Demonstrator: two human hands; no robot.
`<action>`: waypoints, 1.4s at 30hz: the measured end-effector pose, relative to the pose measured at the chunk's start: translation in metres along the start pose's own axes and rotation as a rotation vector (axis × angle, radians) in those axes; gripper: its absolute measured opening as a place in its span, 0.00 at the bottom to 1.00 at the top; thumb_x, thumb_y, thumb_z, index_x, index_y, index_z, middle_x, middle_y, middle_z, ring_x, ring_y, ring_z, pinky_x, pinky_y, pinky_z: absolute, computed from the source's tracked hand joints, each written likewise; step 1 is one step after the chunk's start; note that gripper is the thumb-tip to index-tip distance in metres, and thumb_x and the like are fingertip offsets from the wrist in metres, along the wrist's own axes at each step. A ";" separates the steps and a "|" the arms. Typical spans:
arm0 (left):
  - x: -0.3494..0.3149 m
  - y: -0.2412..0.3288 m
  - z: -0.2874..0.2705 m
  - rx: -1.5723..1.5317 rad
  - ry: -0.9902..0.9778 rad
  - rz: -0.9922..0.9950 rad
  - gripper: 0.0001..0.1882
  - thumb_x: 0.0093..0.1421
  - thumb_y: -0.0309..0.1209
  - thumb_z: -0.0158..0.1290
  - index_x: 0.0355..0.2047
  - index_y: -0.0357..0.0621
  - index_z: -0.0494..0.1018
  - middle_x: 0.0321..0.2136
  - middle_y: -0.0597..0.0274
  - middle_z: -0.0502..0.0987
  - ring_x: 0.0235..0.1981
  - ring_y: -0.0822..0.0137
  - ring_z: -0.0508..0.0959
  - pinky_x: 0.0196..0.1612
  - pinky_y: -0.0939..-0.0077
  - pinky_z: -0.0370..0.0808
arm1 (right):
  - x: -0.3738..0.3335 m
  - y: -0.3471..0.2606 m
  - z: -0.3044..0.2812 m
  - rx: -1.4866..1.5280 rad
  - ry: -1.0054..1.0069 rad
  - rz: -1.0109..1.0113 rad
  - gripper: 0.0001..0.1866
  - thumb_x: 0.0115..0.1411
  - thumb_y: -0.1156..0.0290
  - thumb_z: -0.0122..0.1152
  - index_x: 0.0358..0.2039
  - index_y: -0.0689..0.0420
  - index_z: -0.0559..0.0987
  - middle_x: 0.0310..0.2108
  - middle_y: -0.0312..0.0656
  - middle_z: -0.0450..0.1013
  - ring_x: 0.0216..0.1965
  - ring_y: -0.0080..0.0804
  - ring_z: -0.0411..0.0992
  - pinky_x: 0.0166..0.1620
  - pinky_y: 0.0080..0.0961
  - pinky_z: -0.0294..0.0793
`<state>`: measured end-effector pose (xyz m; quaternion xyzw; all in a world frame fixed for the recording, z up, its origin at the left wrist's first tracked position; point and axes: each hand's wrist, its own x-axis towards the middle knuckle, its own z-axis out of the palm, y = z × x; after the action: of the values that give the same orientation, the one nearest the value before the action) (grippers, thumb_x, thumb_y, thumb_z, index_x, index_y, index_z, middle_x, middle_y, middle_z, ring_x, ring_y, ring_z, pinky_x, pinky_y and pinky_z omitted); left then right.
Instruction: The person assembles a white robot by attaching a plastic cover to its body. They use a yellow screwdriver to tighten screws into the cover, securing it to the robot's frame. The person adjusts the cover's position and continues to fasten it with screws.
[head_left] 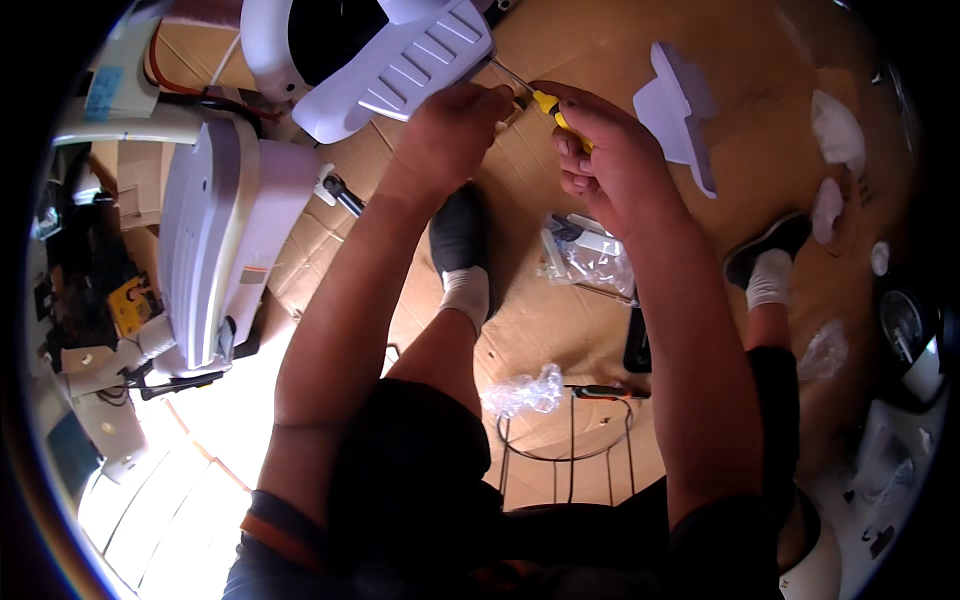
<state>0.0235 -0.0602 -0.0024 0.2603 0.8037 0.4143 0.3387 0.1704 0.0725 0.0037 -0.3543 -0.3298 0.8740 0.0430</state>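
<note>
My right hand (pixel 612 150) is closed round the handle of a yellow and black screwdriver (pixel 551 106). The screwdriver's thin shaft slants up and left to the edge of a white plastic part with raised ribs (pixel 425 62). Just below that edge is my left hand (pixel 447 132), its fingers curled together; what they hold, if anything, is hidden. The ribbed part joins a larger white curved body at the top, cut off by the picture's rim. Right of my right hand lies a loose white plastic bracket-shaped piece (pixel 672 112) on the cardboard.
Cardboard (pixel 560 345) covers the floor. A clear bag of small parts (pixel 588 250) lies between my feet. Nearer stands a wire-frame stool (pixel 565 458) with crumpled plastic (pixel 527 391) and a dark-handled tool (pixel 607 393). A large white housing (pixel 235 230) stands at left; plastic scraps (pixel 838 130) lie right.
</note>
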 end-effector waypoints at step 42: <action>0.026 -0.023 0.024 -1.275 -0.186 -0.220 0.13 0.71 0.31 0.51 0.49 0.34 0.75 0.38 0.61 0.79 0.31 0.73 0.75 0.41 0.79 0.79 | 0.002 0.019 0.000 -0.963 0.232 -0.588 0.14 0.67 0.63 0.59 0.43 0.61 0.81 0.35 0.52 0.81 0.37 0.50 0.80 0.42 0.37 0.78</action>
<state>0.0221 -0.0426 -0.0408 -0.0407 0.3896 0.7483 0.5354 0.1716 0.0589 -0.0090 -0.3208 -0.7683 0.5321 0.1538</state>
